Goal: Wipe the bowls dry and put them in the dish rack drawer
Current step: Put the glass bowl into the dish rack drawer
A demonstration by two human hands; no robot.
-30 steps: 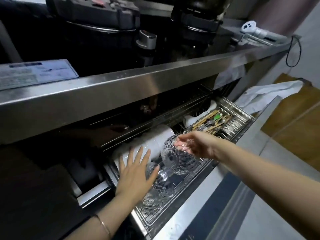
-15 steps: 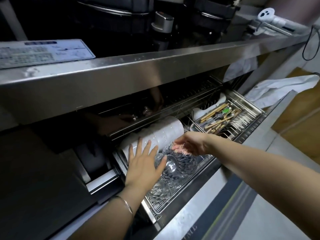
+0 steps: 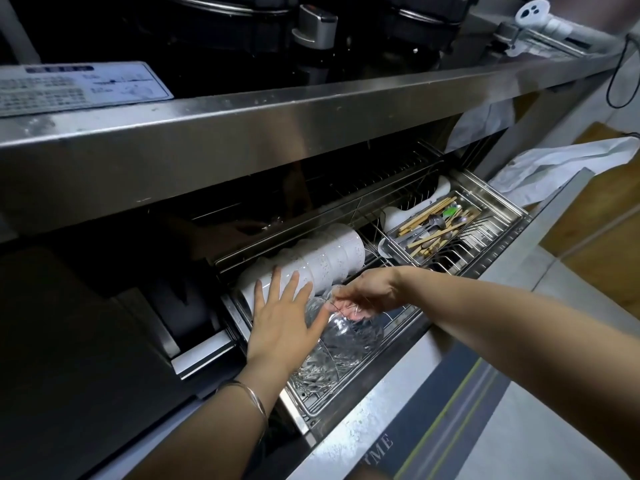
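Note:
The dish rack drawer [image 3: 349, 405] stands pulled out under the steel counter. A cut-glass bowl [image 3: 349, 332] lies on its side in the drawer's left wire section, against other glass bowls [image 3: 313, 374] lined up in front of it. My right hand [image 3: 367, 289] pinches this bowl's upper rim with curled fingers. My left hand [image 3: 284, 323] lies flat with fingers spread against the glass bowls on the left. Behind them a row of white bowls [image 3: 322, 259] rests on its side in the same rack.
A steel cutlery tray [image 3: 450, 233] with chopsticks and spoons fills the drawer's right part. The counter's steel edge [image 3: 277, 133] overhangs the drawer. A white cloth [image 3: 561, 164] lies over the drawer's right end. Pots stand on the stove above.
My right hand has lowered the glass bowl down into the rack and tipped it against the other glass bowls. My left hand stayed flat beside them.

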